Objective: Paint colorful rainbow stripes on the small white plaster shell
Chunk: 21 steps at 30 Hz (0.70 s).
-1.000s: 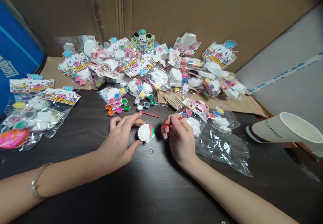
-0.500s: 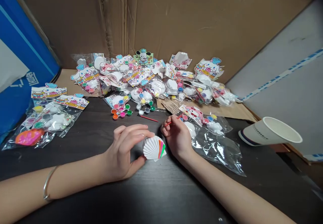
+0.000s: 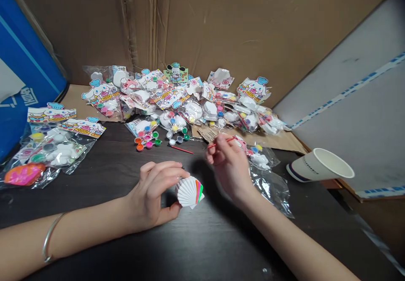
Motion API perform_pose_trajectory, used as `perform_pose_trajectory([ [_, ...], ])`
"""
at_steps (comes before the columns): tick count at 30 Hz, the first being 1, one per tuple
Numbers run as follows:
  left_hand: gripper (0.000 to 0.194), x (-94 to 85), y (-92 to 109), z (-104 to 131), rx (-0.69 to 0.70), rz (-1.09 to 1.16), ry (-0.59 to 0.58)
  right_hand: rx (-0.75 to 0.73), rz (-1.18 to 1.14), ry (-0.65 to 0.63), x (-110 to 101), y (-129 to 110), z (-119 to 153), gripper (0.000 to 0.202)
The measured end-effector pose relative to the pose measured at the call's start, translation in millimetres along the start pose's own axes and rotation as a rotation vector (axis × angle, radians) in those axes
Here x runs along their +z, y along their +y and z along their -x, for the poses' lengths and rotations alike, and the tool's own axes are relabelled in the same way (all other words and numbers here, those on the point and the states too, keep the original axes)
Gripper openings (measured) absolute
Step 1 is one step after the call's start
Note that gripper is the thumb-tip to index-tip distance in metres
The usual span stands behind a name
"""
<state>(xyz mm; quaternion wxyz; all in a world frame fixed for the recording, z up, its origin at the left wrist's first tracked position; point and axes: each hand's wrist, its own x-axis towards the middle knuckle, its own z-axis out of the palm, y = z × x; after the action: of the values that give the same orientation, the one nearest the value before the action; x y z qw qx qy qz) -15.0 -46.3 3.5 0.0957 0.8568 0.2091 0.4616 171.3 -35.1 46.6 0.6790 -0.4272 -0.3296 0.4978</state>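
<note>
Between thumb and fingers, my left hand [image 3: 156, 192] holds a white scallop shell figure [image 3: 187, 193] a little above the dark table. Orange, pink and green stripes colour the shell's right ribs. My right hand [image 3: 229, 163] is closed round a thin red paintbrush [image 3: 230, 139], raised to the right of the shell and apart from it. Beyond the hands lie small open paint pots [image 3: 148, 139] in orange, pink and green, with another strip of white, grey and green pots [image 3: 179, 139]. A second red brush [image 3: 181, 149] rests on the table in front of them.
Many bagged craft kits [image 3: 190, 110] are heaped along the cardboard at the back. More bags [image 3: 60, 146] lie at left, near an orange and pink painted piece [image 3: 24, 174]. A paper cup [image 3: 319, 165] stands at right, behind an opened clear bag [image 3: 272, 192].
My right hand has lifted and moved a little to the right with the brush. The shell stays in my left hand. The whole view has shifted slightly.
</note>
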Motion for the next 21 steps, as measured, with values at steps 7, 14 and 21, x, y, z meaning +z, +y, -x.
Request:
perform_pose_trajectory([
  [7,0.050,4.9,-13,7,-0.182,-0.036,-0.247,-0.445,0.317,0.196,-49,-99,-8,0.015],
  [14,0.064,3.1,-19,2,-0.310,-0.067,-0.373,-0.241,0.994,0.696,-126,-178,5,0.027],
  [21,0.070,-8.8,-6,-7,-0.205,-0.090,-0.312,0.171,1.228,0.577,-164,-172,-16,0.010],
])
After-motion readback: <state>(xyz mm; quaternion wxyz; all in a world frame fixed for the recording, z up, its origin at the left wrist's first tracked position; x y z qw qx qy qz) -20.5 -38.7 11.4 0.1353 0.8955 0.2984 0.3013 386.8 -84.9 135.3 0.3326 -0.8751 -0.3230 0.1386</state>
